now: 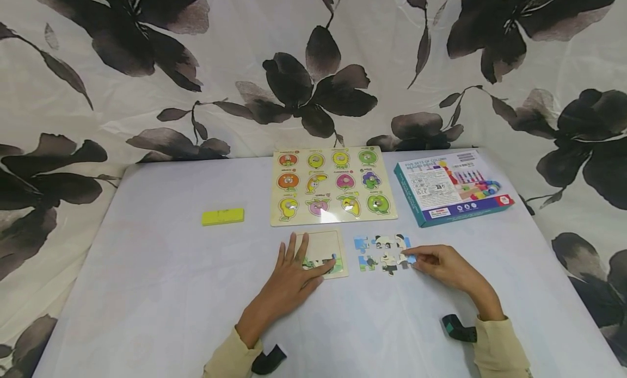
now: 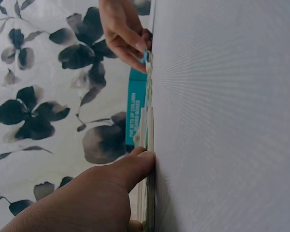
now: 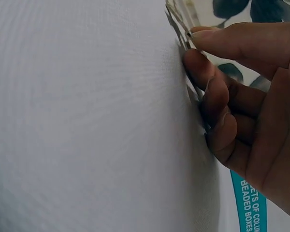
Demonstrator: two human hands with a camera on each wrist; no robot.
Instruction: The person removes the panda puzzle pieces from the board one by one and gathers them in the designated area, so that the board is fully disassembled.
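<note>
L hand (image 1: 294, 277) lies w/ fingers spread on puzzle tray (image 1: 325, 241), hiding some inset pcs (image 1: 338, 267) at its near end. R hand (image 1: 449, 268) pinches blue-edged pc (image 1: 411, 259), mostly covered by fingertips, print unclear, beside loose pcs (image 1: 384, 241) on worktop (image 1: 147, 296). Sleeves (image 1: 501, 348) cut off at bottom.

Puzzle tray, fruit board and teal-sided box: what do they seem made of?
Puzzle tray: likely thin wood or fibreboard, matte, going by its pale, glare-free face.
Fruit board: perhaps wood with glossy wrap, given bright glare spots.
Teal-sided box: probably smooth printed cardboard, from its crisp edges.
</note>
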